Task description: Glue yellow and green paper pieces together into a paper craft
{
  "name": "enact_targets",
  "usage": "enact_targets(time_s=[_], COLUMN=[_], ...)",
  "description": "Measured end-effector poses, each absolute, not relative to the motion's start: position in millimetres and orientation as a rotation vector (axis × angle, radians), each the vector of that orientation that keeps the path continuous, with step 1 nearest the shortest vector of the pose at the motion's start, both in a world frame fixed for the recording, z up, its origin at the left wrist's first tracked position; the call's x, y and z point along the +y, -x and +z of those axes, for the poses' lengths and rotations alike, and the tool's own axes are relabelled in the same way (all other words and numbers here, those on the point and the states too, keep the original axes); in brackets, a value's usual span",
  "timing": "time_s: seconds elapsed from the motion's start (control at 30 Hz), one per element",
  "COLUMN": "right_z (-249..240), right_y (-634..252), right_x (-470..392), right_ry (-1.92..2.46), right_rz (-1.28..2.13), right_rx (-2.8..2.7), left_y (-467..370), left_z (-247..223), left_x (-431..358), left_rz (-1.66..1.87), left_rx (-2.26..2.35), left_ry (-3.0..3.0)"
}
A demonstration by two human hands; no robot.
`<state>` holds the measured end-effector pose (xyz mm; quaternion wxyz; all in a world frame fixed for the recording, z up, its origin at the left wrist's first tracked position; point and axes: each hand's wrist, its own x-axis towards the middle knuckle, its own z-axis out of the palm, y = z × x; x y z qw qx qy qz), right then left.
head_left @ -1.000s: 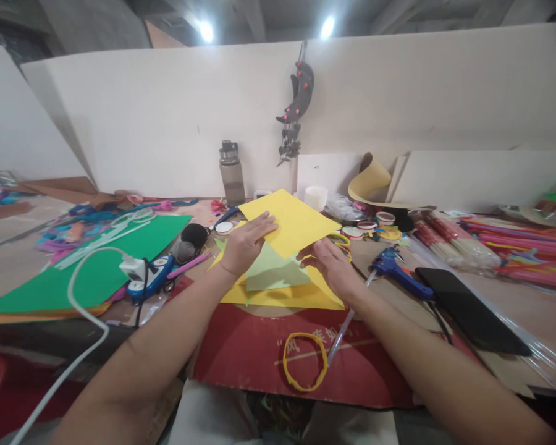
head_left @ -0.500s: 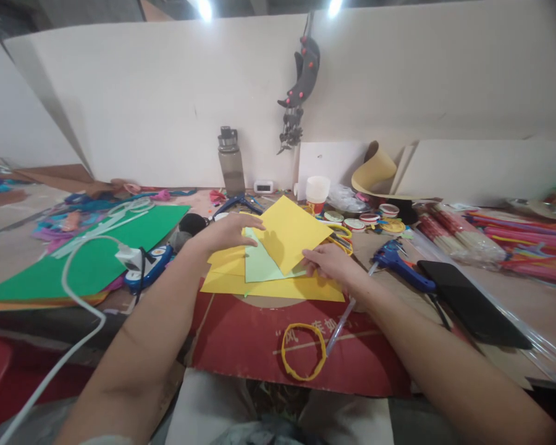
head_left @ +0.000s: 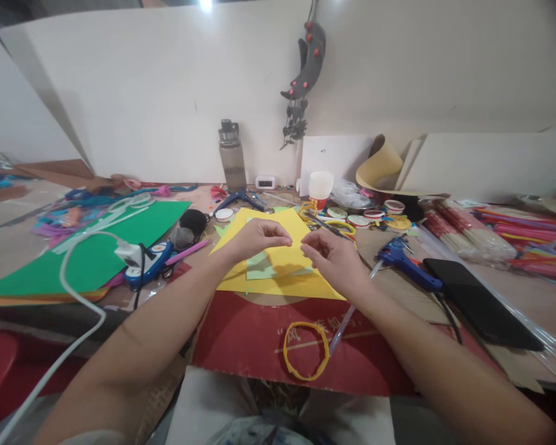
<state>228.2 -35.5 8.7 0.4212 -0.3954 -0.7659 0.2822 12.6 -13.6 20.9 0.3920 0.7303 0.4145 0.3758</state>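
My left hand (head_left: 267,237) hovers over the yellow paper (head_left: 290,289), its fingers bent together; anything between them is too small to make out. Close to its right, my right hand (head_left: 322,250) has thumb and fingertips pinched, and what they hold, if anything, cannot be made out. A gap separates the two hands. Beneath them a light green sheet (head_left: 256,267) lies among the yellow sheets. Nearer to me, a yellow ring (head_left: 285,352) rests on the red board (head_left: 241,346).
Yellow-handled scissors (head_left: 345,227) lie behind my right hand. To the right are a blue glue gun (head_left: 410,267) and a black phone (head_left: 482,303). Green paper (head_left: 97,266) and a white cable (head_left: 69,346) are on the left. A bottle (head_left: 233,161) stands at the back.
The tilted yellow square is no longer raised by my right hand; yellow paper lies flat beneath both hands. My hands have come closer together, and the left fingers have closed in.
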Motion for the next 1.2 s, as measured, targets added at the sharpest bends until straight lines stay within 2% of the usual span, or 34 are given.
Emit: enact_targets(time_s=[0.2, 0.63, 0.77, 0.97, 1.2], right_z=[7.5, 6.7, 5.2, 0.9, 1.1], right_y=[-223.9, -223.1, -221.2, -220.1, -219.2], right_x=[-37.2, -38.9, -37.0, -28.9, -28.0], right_ry=[0.819, 0.733, 0.881, 0.953, 0.946], right_rz=[0.662, 0.460, 0.627, 1.069, 1.202], right_rx=[-1.987, -2.091, -1.961, -1.659, -1.607], left_y=[-14.8, -18.4, -21.0, -29.9, -42.9], left_z=[21.3, 23.7, 22.8, 17.9, 16.6], left_x=[-14.4, -18.2, -18.5, -21.0, -32.9], left_rz=[0.842, 0.731, 0.771, 1.045, 1.272], left_rx=[1.055, 1.006, 1.003, 1.008, 1.015], left_ry=[-1.901, -1.950, -1.918, -1.781, -2.151])
